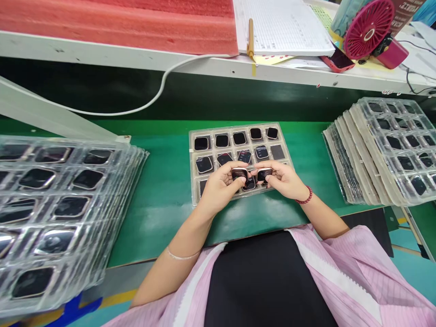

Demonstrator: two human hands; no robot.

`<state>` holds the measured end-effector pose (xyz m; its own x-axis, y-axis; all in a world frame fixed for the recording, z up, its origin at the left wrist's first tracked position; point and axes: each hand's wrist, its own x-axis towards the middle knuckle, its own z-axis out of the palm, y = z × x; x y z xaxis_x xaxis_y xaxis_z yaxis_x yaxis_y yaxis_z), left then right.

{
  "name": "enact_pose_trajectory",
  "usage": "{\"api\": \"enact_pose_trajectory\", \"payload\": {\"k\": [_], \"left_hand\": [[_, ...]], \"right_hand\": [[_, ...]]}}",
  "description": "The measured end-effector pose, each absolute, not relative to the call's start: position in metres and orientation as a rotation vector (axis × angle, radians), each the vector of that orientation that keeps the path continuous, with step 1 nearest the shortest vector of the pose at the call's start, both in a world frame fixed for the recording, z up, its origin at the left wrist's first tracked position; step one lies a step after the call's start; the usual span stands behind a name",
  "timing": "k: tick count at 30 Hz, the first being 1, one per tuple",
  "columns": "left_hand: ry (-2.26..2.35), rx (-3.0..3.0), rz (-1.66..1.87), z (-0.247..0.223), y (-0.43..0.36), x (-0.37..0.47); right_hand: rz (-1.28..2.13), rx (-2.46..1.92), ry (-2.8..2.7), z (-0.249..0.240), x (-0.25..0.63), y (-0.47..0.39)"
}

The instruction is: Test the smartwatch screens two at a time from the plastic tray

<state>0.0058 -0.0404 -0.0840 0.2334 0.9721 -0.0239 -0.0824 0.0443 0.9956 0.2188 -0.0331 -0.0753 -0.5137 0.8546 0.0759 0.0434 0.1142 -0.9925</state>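
In the middle of the head view lies a clear plastic tray [195, 169] with rows of square pockets, most of them holding dark smartwatch bodies. Over its near half, my left hand [220, 185] grips one smartwatch body [240, 174] between thumb and fingers. A second smartwatch body [264, 175] is pinched in my right hand [284, 179], close beside the first. Both are raised above the tray with their dark faces tilted towards me. One pocket [277, 151] at the right of the middle row shows only a flat grey bottom. My hands hide part of the nearest row.
Tall stacks of similar filled trays stand at left [71, 204] and right [378, 150] on the green table [146, 218]. Above the back edge runs a white shelf [204, 68] with red foam [119, 22], papers [282, 27], a pen [251, 38], a phone [338, 60] and a fan [369, 29]. A white cable [160, 91] hangs below.
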Motion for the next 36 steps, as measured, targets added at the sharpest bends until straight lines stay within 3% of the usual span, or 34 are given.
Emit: {"api": "enact_pose_trajectory", "payload": {"k": [36], "left_hand": [[0.965,1.204,1.019,-0.0823,-0.0398,0.0039]], "right_hand": [[1.478,-0.865,-1.717,-0.078,0.2192,-0.0313]]}}
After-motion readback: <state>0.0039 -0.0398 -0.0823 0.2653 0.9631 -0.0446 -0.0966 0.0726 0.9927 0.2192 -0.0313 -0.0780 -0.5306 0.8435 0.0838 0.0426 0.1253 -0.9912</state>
